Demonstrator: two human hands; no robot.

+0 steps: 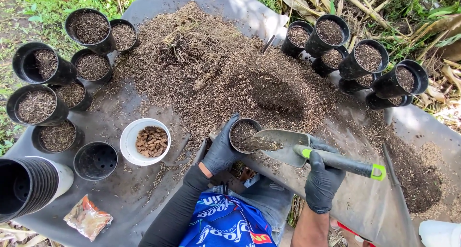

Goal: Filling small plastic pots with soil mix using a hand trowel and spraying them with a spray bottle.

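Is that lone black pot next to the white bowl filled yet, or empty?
Empty: the black pot shows its bare bottom with drain holes, unlike the filled pots beside it.

The left hand holds a small pot, and the right hand holds a trowel whose blade rests over the pot's rim. A heap of potting mix lies beyond both hands. A bowl sits left of the left hand, with filled pots further left. More filled pots stand beyond the right hand.

Gloved hands: left around a small black pot, right gripping a trowel.
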